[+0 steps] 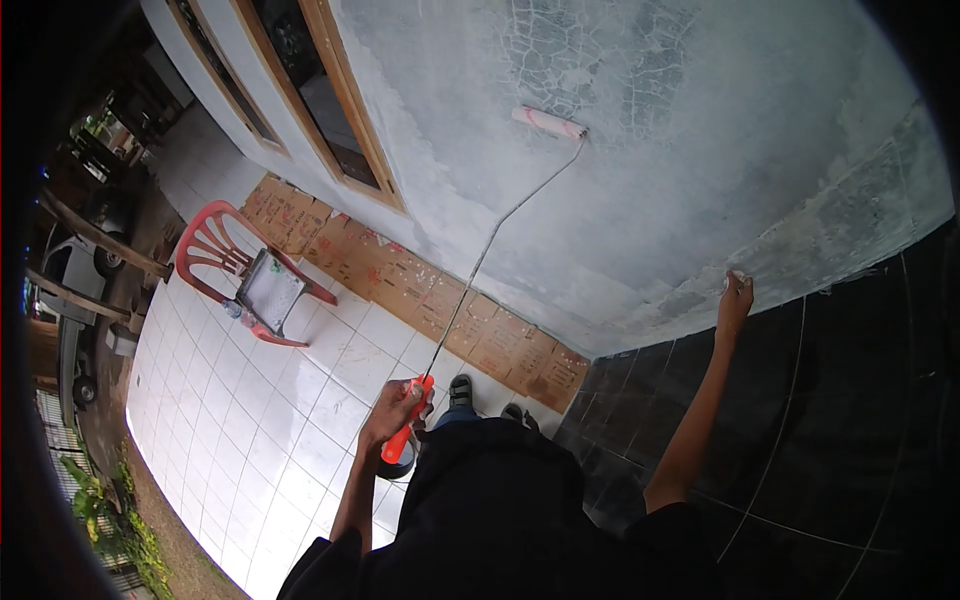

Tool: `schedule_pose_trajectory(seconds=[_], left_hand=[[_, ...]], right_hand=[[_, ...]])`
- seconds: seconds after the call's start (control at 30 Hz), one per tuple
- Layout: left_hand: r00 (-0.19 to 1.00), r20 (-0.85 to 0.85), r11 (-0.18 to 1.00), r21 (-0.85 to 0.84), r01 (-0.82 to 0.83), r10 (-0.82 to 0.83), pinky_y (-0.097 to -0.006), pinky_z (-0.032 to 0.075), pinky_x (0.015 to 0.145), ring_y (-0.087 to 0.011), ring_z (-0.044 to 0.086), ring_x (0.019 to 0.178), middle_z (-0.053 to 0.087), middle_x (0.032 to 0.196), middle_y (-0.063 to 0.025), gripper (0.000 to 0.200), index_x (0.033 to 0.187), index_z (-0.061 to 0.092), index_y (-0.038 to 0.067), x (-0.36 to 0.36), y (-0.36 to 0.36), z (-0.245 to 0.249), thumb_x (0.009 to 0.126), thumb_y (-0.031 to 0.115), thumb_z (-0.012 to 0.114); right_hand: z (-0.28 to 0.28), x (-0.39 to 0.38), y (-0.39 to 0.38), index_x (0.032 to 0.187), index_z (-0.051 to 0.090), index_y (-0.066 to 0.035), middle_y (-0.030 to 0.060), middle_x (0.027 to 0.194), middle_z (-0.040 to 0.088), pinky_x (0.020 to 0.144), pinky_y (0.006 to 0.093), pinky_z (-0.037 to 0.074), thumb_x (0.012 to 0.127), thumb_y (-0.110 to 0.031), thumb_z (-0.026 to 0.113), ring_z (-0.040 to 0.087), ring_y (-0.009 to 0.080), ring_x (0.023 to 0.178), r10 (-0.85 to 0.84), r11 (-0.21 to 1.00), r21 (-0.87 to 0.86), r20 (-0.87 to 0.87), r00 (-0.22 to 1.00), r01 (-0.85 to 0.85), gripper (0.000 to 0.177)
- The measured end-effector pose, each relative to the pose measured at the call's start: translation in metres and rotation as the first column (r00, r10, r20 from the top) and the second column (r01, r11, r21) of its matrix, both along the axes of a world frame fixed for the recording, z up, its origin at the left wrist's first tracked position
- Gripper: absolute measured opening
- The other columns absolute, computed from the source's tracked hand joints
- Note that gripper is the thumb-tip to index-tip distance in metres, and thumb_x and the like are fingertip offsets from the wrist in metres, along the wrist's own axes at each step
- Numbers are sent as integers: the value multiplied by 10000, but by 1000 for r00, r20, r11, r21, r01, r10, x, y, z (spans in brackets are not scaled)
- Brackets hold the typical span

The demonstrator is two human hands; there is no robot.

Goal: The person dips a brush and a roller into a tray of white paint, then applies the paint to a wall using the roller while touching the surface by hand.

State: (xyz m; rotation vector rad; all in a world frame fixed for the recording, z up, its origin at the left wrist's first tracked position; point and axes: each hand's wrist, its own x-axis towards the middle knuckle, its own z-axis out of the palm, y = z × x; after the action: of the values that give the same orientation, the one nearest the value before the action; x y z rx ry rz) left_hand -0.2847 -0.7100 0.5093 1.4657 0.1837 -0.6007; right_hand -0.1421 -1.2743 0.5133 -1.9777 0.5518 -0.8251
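My left hand is closed around the orange handle of a paint roller. From the handle a long, thin metal rod runs up to the roller's white and pink sleeve, which lies against the grey-white wall just below a patch of crackled paint. Out to the right, my right hand is raised close to the lower part of the wall, above the dark tiles. Its fingers are curled together, with a small pale spot at the tips; what they hold, if anything, is too small to name.
A red plastic chair bears a paint tray with white paint. Paint-spotted cardboard lines the wall's foot. Dark container partly shows behind my left hand. Wood-framed windows, white floor tiles and black tiles surround me.
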Motion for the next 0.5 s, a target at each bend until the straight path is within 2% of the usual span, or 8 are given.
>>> schedule_pose_trajectory(seconds=[0.07,0.1,0.2,0.3,0.4,0.47,0.5], left_hand=[[999,-23,993,-114,-34,31,-219,380,459,-80,443,525,497,630,-20,363,832,541,10,4,-5,1,936,354,494],[999,-23,986,-162,-31,27,-219,375,456,-79,440,524,499,635,-25,280,844,536,5,9,-5,-4,937,264,484],[999,42,986,-168,-19,26,-218,375,456,-77,449,531,507,640,-27,223,840,538,7,25,-9,-10,923,203,472],[992,124,985,-175,3,19,-215,371,445,-75,447,502,510,625,-29,225,828,540,8,42,-11,-7,911,205,473],[983,185,977,-210,27,12,-214,363,431,-77,431,461,503,601,-29,233,813,539,6,60,-11,10,903,209,468],[970,240,970,-229,82,-25,-213,356,425,-75,426,458,500,599,-31,223,811,537,5,75,-11,22,896,198,464],[956,289,969,-218,115,-49,-217,355,424,-77,419,451,502,600,-33,222,810,535,7,83,-12,24,896,187,437]], right_hand=[[-6,7,-3,872,535,1,63,764,553,593,296,410,890,-177,544,507,147,633,-3,1000,-9,33,999,4,180],[-5,10,0,872,535,1,63,764,553,593,296,410,890,-177,544,507,147,633,3,1000,-10,42,999,-2,180],[-8,13,4,886,522,19,101,797,579,641,319,430,875,-185,558,545,187,701,48,996,82,0,999,-48,207],[-23,16,9,884,516,24,110,790,578,643,321,428,868,-184,562,541,197,695,105,991,86,-15,994,-103,213],[-38,15,30,888,513,30,111,780,574,646,318,427,864,-188,564,533,197,692,108,982,163,-55,993,-98,225],[-46,14,49,880,509,37,105,762,564,637,318,425,861,-193,566,519,191,681,132,991,48,-70,989,-128,237],[-54,14,54,880,509,37,105,762,564,637,318,425,861,-193,566,519,191,681,141,989,47,-68,988,-138,237]])
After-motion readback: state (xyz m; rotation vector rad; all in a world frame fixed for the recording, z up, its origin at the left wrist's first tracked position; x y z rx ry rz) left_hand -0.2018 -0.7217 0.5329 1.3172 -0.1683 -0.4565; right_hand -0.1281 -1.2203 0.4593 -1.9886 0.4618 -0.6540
